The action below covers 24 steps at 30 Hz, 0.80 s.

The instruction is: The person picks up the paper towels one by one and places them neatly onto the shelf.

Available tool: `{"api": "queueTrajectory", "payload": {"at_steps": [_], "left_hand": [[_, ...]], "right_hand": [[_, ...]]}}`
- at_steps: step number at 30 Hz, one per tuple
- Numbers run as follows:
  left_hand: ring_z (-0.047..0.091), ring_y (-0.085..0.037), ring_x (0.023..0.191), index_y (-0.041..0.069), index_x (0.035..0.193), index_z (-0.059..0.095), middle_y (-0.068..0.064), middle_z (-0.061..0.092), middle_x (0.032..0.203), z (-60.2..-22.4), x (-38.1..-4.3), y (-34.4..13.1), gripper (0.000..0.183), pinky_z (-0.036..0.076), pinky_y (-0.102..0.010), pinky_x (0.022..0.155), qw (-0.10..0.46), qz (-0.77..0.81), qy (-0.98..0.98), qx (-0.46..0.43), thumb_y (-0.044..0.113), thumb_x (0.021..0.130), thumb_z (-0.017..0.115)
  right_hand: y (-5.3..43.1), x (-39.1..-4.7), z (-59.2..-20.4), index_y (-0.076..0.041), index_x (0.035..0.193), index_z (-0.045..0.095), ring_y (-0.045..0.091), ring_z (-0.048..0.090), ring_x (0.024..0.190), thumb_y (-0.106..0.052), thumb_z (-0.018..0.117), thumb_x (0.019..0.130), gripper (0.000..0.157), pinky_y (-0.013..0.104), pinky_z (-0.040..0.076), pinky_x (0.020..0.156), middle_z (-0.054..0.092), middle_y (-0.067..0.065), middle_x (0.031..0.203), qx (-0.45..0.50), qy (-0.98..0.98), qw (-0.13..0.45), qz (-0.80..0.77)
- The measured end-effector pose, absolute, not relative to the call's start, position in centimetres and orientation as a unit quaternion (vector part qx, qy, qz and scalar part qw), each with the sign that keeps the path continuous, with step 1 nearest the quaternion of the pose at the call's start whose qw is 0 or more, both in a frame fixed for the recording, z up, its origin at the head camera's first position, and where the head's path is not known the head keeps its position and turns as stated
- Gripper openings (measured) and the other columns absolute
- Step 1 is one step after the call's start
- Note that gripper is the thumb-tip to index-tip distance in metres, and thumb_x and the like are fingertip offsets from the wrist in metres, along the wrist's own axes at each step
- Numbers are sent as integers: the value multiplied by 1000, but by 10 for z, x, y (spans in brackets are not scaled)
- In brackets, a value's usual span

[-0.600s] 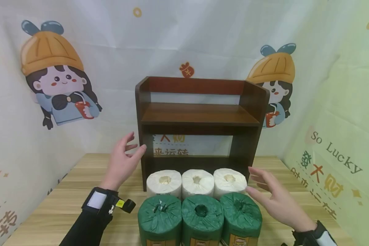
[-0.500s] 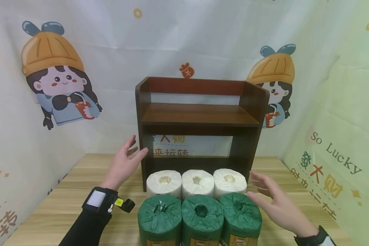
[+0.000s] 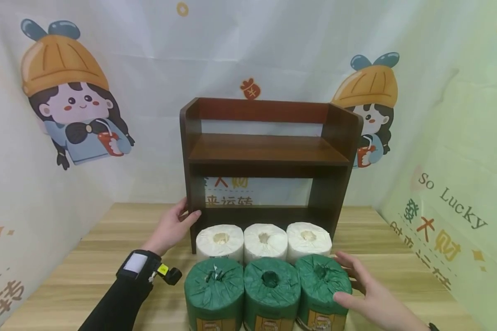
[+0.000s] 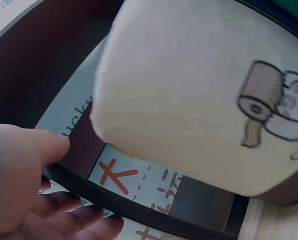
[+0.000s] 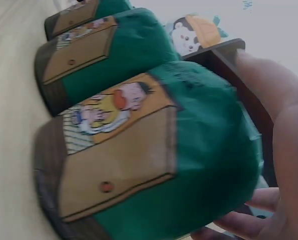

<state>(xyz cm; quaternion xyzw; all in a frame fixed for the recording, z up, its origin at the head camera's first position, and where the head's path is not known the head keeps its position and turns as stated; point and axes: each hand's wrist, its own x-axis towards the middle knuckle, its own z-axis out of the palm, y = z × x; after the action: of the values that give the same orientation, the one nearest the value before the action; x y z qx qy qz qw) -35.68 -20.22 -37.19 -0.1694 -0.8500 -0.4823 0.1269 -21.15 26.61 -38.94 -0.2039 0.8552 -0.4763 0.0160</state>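
A dark brown two-tier shelf (image 3: pixel 269 149) stands upright on the wooden table. My left hand (image 3: pixel 171 230) is at its left side panel, with the thumb on the inner side and the fingers on the outer side, straddling the front edge. Three white-wrapped toilet rolls (image 3: pixel 220 243) stand in a row before the shelf's lower opening. In front of them are three green-wrapped toilet rolls (image 3: pixel 271 287). My right hand (image 3: pixel 372 294) is beside the rightmost green roll (image 5: pixel 204 150), fingers and thumb spread around its right side, the fingers partly hidden behind it.
Light wood-grain table (image 3: pixel 120 220) lies under everything. A white cloth backdrop (image 3: pixel 149 92) with cartoon prints hangs behind the shelf and along both sides. The shelf's upper board (image 3: pixel 269 148) bears nothing.
My left hand has lowered a little to the shelf's left panel. My right hand has moved down and forward toward me, from beside the white roll to the rightmost green roll.
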Motion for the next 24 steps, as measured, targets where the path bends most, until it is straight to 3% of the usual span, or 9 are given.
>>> {"api": "queueTrajectory", "payload": {"at_steps": [6,12,16,19,24], "left_hand": [[42,-37,127,12,154,31,-18,36,150,-375,-358,-201,57,42,-54,101,129,-471,-856,-167,30,105,53],[41,-38,127,12,154,32,-20,38,148,-376,-356,-200,54,42,-55,101,133,-473,-854,-172,25,106,52],[43,-38,125,12,155,30,-21,38,148,-376,-355,-200,55,43,-55,99,132,-472,-855,-168,27,106,52],[44,-38,125,13,155,30,-20,39,147,-376,-356,-200,56,44,-54,99,130,-468,-858,-165,30,106,52],[44,-37,124,15,156,29,-19,40,147,-378,-357,-200,57,45,-54,99,127,-464,-862,-161,32,106,51]], "right_hand": [[262,-211,-403,-19,154,12,36,29,130,-20,82,84,99,60,36,99,21,16,151,-196,856,39,-477],[258,-216,-421,-22,155,3,36,37,124,-15,87,77,115,56,39,97,22,16,150,-189,838,41,-510],[256,-218,-429,-22,155,4,34,40,123,-13,88,75,117,57,39,97,27,14,149,-205,830,25,-519],[254,-217,-431,-23,155,9,32,39,125,-16,90,74,115,63,36,99,31,10,147,-196,831,12,-521],[252,-214,-431,-25,152,18,29,41,125,-19,91,72,108,62,36,100,38,6,143,-174,833,-4,-526]]}}
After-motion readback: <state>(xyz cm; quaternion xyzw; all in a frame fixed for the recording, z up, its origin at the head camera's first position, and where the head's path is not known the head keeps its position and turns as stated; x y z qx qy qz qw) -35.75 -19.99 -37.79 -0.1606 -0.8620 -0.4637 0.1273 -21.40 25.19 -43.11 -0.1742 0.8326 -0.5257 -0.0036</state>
